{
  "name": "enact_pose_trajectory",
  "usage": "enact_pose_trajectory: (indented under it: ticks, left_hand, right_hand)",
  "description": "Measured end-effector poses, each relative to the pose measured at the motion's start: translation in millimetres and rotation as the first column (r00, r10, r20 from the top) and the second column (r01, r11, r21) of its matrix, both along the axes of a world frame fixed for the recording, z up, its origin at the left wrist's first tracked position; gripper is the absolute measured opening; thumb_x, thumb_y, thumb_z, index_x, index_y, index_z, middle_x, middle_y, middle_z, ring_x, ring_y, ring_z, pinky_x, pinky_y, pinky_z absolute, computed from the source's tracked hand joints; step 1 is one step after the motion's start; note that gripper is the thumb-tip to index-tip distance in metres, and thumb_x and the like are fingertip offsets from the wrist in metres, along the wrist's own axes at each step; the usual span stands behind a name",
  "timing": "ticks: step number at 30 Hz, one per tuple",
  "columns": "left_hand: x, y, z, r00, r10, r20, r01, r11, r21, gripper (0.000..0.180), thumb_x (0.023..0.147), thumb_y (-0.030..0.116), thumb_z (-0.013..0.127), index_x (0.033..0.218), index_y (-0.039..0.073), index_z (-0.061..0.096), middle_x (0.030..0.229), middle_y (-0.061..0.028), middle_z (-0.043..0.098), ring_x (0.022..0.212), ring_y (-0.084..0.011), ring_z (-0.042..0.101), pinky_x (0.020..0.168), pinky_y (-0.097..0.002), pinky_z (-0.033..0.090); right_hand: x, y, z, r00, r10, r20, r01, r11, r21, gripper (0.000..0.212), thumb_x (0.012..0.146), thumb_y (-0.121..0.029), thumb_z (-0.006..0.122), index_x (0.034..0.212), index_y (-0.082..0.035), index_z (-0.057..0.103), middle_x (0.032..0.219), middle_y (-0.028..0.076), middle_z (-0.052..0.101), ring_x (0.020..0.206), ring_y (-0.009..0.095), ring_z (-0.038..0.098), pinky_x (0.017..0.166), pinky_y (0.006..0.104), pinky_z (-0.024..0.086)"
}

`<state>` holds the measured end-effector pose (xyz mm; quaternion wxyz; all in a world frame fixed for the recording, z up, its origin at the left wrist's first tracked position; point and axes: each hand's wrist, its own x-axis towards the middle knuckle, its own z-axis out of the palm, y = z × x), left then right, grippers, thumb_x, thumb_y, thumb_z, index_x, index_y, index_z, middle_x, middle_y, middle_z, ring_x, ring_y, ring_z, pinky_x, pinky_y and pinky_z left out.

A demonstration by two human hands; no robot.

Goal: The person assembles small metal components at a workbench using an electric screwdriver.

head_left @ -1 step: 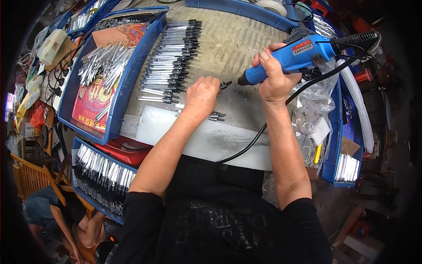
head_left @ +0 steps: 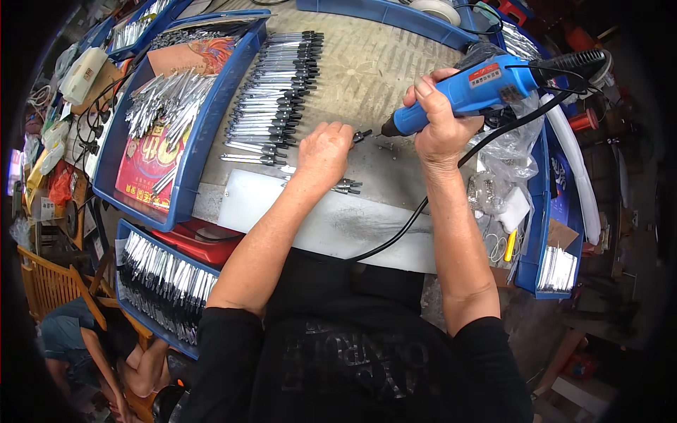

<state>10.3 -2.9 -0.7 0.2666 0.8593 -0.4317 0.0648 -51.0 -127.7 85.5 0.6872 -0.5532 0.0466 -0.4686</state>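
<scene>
The left hand [head_left: 323,151] is lying knuckles-up on the desk [head_left: 367,70], its fingers curled and pinching a small dark metal part [head_left: 362,134] that is poking out past the fingertips toward the right hand. That part is sitting right between the two hands, its short length running roughly left to right, and the left hand is the one touching it.

The right hand [head_left: 438,123] is wrapping tightly around a blue power screwdriver [head_left: 469,92], held slanting, tip down and to the left, tail and black cord [head_left: 423,204] rising to the right. The tip is hanging just beside the pinched part; whether they are touching I cannot tell.

Beyond the left hand, a neat row of finished dark pieces [head_left: 271,99] is lying side by side. A few loose pieces [head_left: 345,186] are resting on a pale sheet [head_left: 317,218] just below the left wrist. Both forearms are reaching forward from the body, the right one more upright.
</scene>
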Motion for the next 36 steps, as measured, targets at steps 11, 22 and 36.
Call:
enact_pose_trajectory:
  ticks: [11, 22, 36]
  left_hand:
    - [-0.1, -2.2, 2.9, 0.999, -0.052, 0.011, 0.051, 0.997, 0.052, 0.007, 0.067, 0.0, 0.055, 0.073, 0.003, 0.054, 0.078, -0.0099, 0.057, 0.077, -0.0277, 0.055, 0.064, -0.0383, 0.047]
    - [2.6, 0.6, 2.6, 0.991, 0.043, -0.126, -0.057, 0.992, -0.112, 0.011, 0.074, 0.012, 0.06, 0.078, 0.003, 0.055, 0.075, -0.0134, 0.056, 0.073, -0.032, 0.056, 0.064, -0.0402, 0.043]
    - [1.2, -0.4, -0.5, 0.999, -0.051, 0.004, 0.051, 0.999, 0.01, 0.011, 0.072, 0.012, 0.06, 0.074, 0.003, 0.054, 0.073, -0.0095, 0.055, 0.073, -0.0278, 0.055, 0.064, -0.0386, 0.044]
  right_hand:
    - [4.8, 1.8, -7.1, 0.997, -0.064, -0.04, 0.062, 0.997, -0.037, 0.025, 0.067, -0.005, 0.061, 0.086, 0.004, 0.049, 0.067, 0.01, 0.051, 0.051, 0.019, 0.054, 0.05, 0.0304, 0.045]
    - [1.8, -0.2, -6.9, 0.998, -0.058, -0.015, 0.058, 0.998, -0.014, 0.023, 0.067, -0.004, 0.062, 0.085, 0.004, 0.049, 0.066, 0.01, 0.052, 0.052, 0.019, 0.054, 0.05, 0.0308, 0.045]
    - [-0.8, -2.4, -10.4, 0.998, -0.056, -0.025, 0.056, 0.998, -0.018, 0.023, 0.067, -0.004, 0.061, 0.085, 0.004, 0.049, 0.065, 0.01, 0.052, 0.052, 0.019, 0.054, 0.051, 0.0307, 0.045]
